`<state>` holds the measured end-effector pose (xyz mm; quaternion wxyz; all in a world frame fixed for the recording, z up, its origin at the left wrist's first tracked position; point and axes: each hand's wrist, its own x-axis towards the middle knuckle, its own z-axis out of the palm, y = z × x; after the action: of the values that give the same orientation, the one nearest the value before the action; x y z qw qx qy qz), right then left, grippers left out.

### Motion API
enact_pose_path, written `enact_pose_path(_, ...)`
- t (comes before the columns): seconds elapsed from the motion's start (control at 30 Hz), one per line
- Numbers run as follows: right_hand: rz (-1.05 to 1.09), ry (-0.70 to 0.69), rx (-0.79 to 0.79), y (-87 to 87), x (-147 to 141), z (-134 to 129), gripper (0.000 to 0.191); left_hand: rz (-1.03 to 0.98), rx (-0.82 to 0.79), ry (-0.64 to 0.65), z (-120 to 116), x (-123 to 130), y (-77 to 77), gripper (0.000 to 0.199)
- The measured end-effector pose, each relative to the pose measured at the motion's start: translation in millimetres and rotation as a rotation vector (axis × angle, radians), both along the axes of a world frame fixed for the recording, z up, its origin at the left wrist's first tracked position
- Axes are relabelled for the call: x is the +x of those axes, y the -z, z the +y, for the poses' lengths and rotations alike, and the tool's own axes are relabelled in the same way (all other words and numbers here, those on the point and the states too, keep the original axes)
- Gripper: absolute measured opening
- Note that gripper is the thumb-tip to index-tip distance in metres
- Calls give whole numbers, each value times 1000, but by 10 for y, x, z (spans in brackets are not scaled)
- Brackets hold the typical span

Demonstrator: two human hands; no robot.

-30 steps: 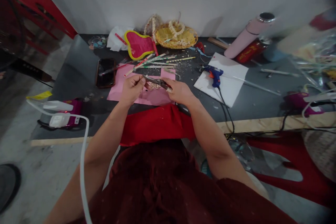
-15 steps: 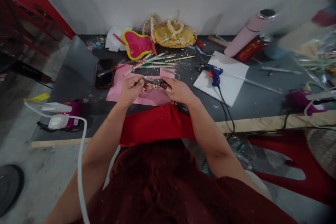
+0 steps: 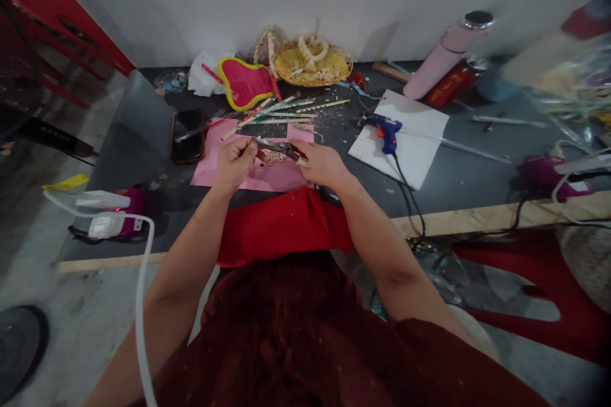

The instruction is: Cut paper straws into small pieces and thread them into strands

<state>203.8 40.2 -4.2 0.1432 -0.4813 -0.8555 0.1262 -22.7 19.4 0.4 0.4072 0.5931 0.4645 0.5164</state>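
My right hand is wrapped round the handles of dark metal pruning shears, whose blades point left. At the blade tips my left hand is closed in a pinch. Whatever it holds there is too small to make out. Under both hands lies a pink sheet on the dark tabletop. Between the hands a small pile of pale cut bits rests on it. Several patterned thin sticks are strewn just beyond the sheet.
A phone lies left of the sheet. A blue glue gun sits on a white board to the right, its cord hanging over the edge. Behind are a yellow basket, a yellow-rimmed pink tray and a pink flask.
The view has shifted slightly. My left fingers have turned a little at the blade tips, while my right hand keeps its grip on the pruning shears.
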Motion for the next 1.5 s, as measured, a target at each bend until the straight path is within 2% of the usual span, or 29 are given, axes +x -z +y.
enact_pose_path(0.47, -14, -14, -45, -49, -7, -18, 52, 90, 59, 5, -31, 4, -49, 26)
enact_pose_path(0.87, 75, -44, -66, -1, 6, 9, 54, 120, 82, -5, -19, -19, -21, 24)
enact_pose_path(1.2, 44, -60, -25, 53, 46, 55, 53, 97, 33, -39, 7, -6, 61, 22)
enact_pose_path(1.5, 52, -90, -25, 68, 53, 62, 58, 141, 75, -36, -13, 0, 23, 28)
